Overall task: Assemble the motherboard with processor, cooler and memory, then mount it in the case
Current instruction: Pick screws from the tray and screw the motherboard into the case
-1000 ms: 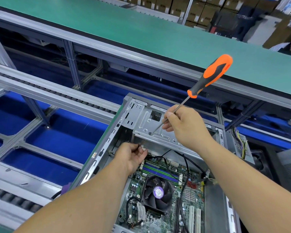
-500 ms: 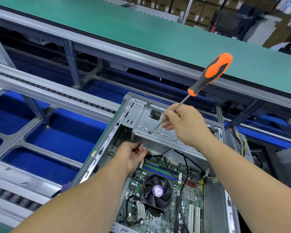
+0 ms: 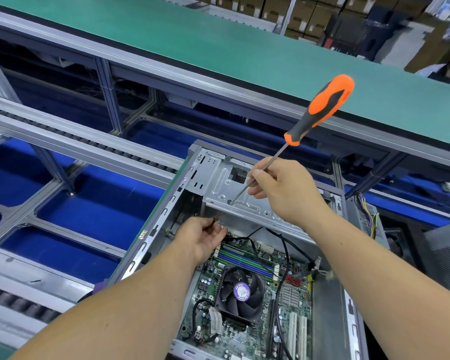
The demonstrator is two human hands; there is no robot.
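Green motherboard (image 3: 291, 305) lay flat inside open grey metal case (image 3: 166, 211). Black cooler (image 3: 240, 294) with purple-centred fan sat mid-board. Blue and green memory slots (image 3: 244, 261) ran just beyond it. Black cables crossed the board. Case's drive bracket (image 3: 218, 178) spanned the far end.

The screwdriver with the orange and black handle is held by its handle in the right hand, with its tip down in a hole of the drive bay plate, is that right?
Not quite: the head view shows the right hand pinching the screwdriver by its metal shaft, the handle standing free above. Its tip does sit in a hole of the drive bay plate.
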